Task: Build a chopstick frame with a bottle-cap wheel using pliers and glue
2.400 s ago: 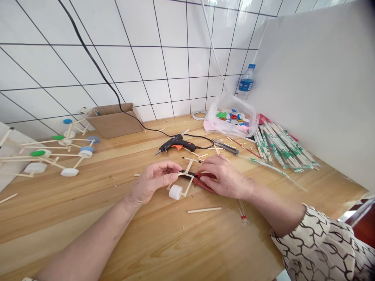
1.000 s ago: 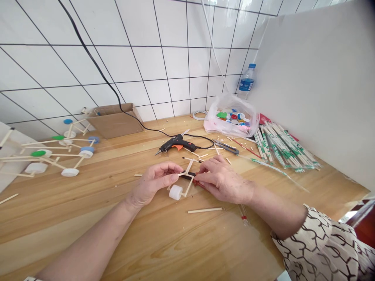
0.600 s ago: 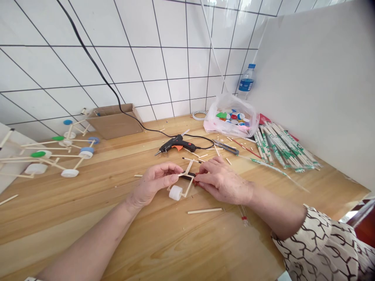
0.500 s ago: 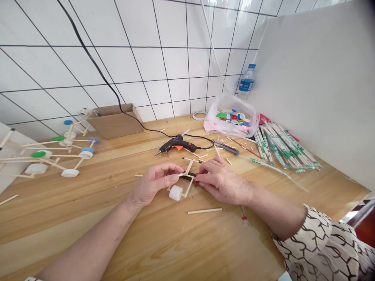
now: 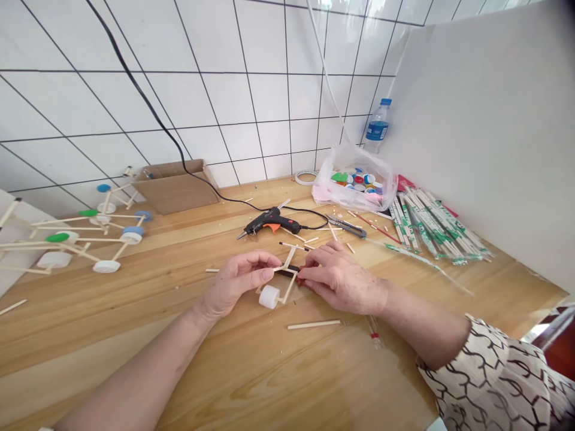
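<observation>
- Overall, a wooden counter (image 5: pixel 90 353) runs under everything, backed by a white tile wall (image 5: pixel 251 102), with a white partition panel (image 5: pixel 485 149) along its right side.
- Both forearms reach in from the near edge; a patterned sleeve (image 5: pixel 489 377) covers the right arm.
- Far left: finished stick-and-cap wheeled frames (image 5: pixel 67 246) lie together, near a flat cardboard piece (image 5: pixel 175 188).
- Far right: bundles of paper-wrapped chopsticks (image 5: pixel 431 224) lie beside a clear plastic bag of bottle caps (image 5: pixel 354 185); a water bottle (image 5: pixel 376 126) stands behind the bag.
- Straight ahead, beyond the hands: a black glue gun (image 5: pixel 269 222) lies on its side, its black cord (image 5: pixel 155 120) climbing the wall at left. Only loose stick pieces lie between it and the work.
- Work spot: a small stick frame (image 5: pixel 290 258) sits at mid-counter between the hands, its longest strut slanting from the near left up to the far right.
- A white cap wheel (image 5: pixel 269 297) sits at the frame's near left corner, touching the counter.
- A short dark piece (image 5: pixel 286 271) lies across the frame, long axis nearly left-right; its material is hard to tell.
- Left hand (image 5: pixel 236 282): fingers (image 5: pixel 256 258) together, pinching the frame's left end.
- Right hand (image 5: pixel 341 282): fingers (image 5: pixel 314 263) together, clamped on the dark piece's right end, which they partly hide.
- Near the hands: one loose stick (image 5: pixel 313 324) lies just below.
</observation>
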`<state>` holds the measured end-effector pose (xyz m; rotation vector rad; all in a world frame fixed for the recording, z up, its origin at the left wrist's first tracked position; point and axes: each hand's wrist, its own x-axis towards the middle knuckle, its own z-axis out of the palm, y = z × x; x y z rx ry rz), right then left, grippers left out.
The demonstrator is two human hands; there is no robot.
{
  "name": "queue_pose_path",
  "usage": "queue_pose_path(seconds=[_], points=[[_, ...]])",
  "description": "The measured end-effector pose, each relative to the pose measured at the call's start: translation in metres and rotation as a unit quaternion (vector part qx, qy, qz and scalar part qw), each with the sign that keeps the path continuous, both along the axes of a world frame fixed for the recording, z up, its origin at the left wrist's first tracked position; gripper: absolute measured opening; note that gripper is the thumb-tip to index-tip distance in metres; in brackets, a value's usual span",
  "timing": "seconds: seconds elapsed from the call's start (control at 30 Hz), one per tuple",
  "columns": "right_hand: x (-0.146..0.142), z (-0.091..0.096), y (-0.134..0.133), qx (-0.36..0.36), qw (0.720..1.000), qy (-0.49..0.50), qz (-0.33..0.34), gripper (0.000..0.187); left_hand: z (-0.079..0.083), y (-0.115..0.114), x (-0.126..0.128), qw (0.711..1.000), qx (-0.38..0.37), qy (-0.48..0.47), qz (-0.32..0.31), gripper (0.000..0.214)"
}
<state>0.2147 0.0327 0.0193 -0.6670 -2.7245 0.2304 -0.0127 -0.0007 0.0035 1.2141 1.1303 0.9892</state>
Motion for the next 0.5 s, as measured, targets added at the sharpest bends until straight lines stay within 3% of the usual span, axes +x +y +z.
queue_pose_path(seconds=[0.5], points=[[-0.0003, 0.0004, -0.0001, -0.006, 1.0, 0.003, 0.002, 0.021, -0.0032, 0.0004, -0.0012, 1.0, 0.011, 0.007, -0.004, 0.04]])
